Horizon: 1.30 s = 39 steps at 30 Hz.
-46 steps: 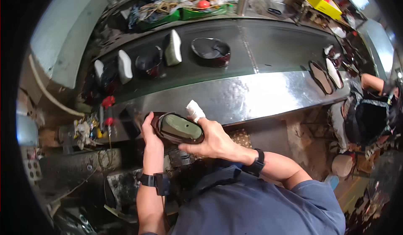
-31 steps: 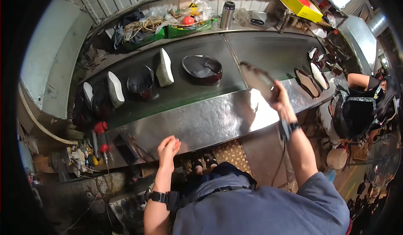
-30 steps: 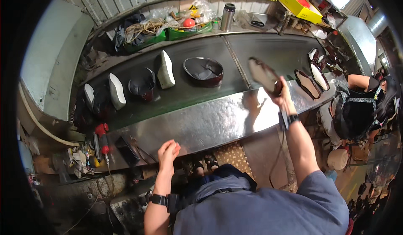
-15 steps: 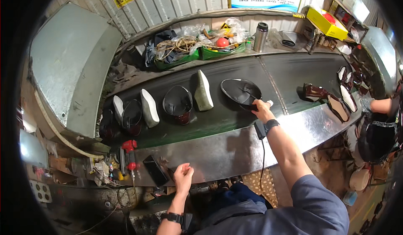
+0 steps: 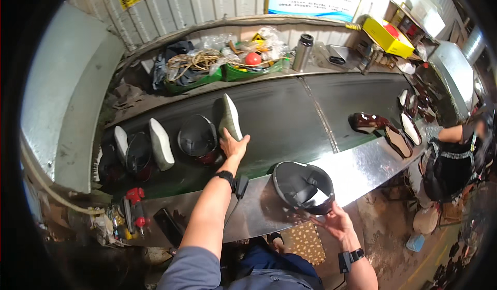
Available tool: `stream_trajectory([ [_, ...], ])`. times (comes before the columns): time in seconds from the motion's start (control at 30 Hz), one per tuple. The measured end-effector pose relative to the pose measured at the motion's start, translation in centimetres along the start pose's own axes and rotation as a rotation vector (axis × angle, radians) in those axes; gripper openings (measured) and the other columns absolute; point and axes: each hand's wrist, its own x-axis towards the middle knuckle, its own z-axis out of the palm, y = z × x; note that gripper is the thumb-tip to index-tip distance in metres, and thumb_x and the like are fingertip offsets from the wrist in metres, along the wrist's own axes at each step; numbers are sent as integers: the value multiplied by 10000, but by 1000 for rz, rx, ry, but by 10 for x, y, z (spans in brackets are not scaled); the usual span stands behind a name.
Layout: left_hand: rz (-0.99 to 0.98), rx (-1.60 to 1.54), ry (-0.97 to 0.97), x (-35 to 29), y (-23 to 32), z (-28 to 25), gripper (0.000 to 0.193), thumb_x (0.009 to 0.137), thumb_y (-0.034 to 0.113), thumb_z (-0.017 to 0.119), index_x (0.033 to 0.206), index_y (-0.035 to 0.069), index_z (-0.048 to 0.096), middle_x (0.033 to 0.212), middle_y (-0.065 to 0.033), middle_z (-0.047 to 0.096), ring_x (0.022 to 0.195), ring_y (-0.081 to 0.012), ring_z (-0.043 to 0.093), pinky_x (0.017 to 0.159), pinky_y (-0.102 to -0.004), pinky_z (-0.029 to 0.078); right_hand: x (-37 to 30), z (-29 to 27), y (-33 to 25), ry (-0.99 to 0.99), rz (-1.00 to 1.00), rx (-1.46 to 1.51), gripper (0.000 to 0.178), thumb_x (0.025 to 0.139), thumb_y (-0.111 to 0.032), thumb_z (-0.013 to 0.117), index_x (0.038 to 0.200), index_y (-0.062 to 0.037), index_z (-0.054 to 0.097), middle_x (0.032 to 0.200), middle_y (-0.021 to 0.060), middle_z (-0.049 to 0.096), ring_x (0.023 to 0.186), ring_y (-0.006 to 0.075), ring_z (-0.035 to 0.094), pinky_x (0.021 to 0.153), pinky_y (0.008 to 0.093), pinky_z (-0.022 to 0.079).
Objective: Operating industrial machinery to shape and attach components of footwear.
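Note:
On the dark belt (image 5: 274,114), my left hand (image 5: 234,146) is closed round the lower end of a grey-green shoe last (image 5: 228,118) with a white sole face. My right hand (image 5: 339,223) holds a black-lined boot upper (image 5: 283,178) by its near right side, above the metal ledge (image 5: 253,199). The boot's wide opening faces up. Left of the last stands another boot upper (image 5: 199,134) with a dark red toe. Farther left are two more lasts, a tall one (image 5: 162,144) and a smaller one (image 5: 121,140), with a boot upper (image 5: 139,155) between them.
A red tool (image 5: 136,207) and a dark flat object (image 5: 168,227) lie front left. Behind the belt are green bins (image 5: 248,71) of cord and plastic, and a steel flask (image 5: 303,53). Glossy dark red shoes (image 5: 368,122) lie at right, near another person's arm (image 5: 455,134).
My right hand has brought the boot upper off the belt toward me, over the ledge. My left hand has reached forward from the ledge and taken hold of the last. The whole view has shifted.

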Motion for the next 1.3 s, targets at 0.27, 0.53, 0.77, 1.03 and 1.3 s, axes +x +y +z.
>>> stream_trajectory([
  [0.27,134,223,-68,-58,19,-41,886,703,139,738,1519,212,402,1448,-231,396,1334,-439,396,1114,-512,352,-15,-49,-1,-76,-47,-108,467,953,-185,706,1371,-123,507,1204,38,639,1148,241,609,1083,598,439],
  [0.53,1125,384,-108,-226,-18,-141,433,695,41,743,1115,140,705,1393,-179,494,1283,-360,466,1080,-467,385,-13,-43,-14,-238,-72,-111,542,951,-238,707,1422,-114,470,1344,85,598,1236,294,589,1083,552,457],
  [0.77,1431,250,-147,-328,-30,-71,355,771,186,738,1112,287,741,1287,-71,527,1244,-251,451,1074,-460,348,-3,-27,-15,-212,-85,-147,522,1046,-443,481,1396,-57,502,1300,129,614,1157,293,591,994,497,482],
  [1.03,-577,-1519,-981,-251,-17,-104,643,1012,625,427,1162,44,657,1047,-95,715,996,-252,668,900,-426,525,-65,5,-8,-405,-634,-1494,391,967,-203,662,1300,-8,596,1046,125,682,973,245,655,960,411,500],
  [1.3,-255,-592,-481,-188,-43,-81,318,916,292,748,1063,13,710,1027,-90,725,878,-218,682,807,-340,532,-22,-52,84,-815,-1285,-2042,453,725,-151,772,1160,-64,679,1063,107,609,1010,284,600,1139,513,395],
])
